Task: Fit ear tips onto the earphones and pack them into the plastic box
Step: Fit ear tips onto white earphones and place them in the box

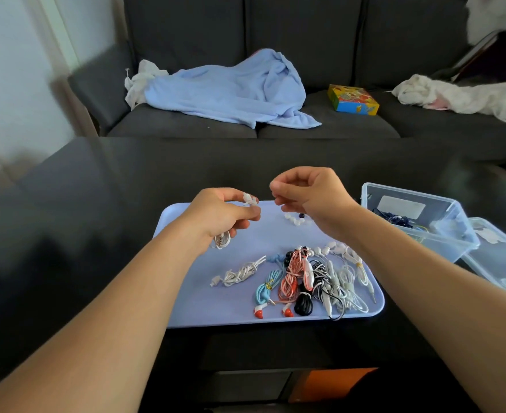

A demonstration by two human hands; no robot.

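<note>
left hand (226, 211) pinching white earphone (250, 199), raised

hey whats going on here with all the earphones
A person is fitting ear tips onto earphones over a lilac tray. The left hand grips a white earphone set, its coiled cord hanging below the palm. The right hand is pinched near it, apparently on a tip too small to make out. Loose ear tips and bundled earphones lie on the tray. The clear plastic box beside it holds a few items already.
</note>
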